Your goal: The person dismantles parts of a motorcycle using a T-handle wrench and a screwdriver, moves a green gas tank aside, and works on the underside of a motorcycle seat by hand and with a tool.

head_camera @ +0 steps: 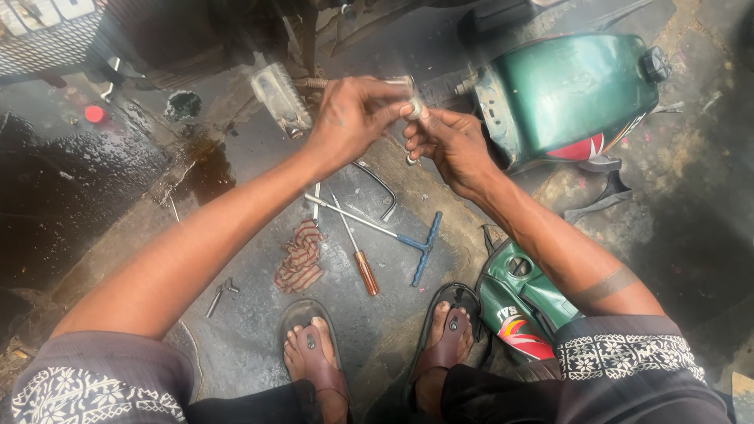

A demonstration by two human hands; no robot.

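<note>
Metal bolt (408, 94) pinched between left hand (349, 118) fingers and right hand (448, 141) fingers, both clamped on it, long axis level, just left of green tank (573, 94).

A small silvery metal part (414, 107), perhaps a bolt, blurred, pinched between both hands above the ground.

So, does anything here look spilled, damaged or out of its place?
Yes. A dark wet puddle spreads over the ground left of the hands. A green fuel tank lies on the ground, off any vehicle. Tools are scattered loose: a blue T-handle wrench and a screwdriver beside a striped rag.
</note>
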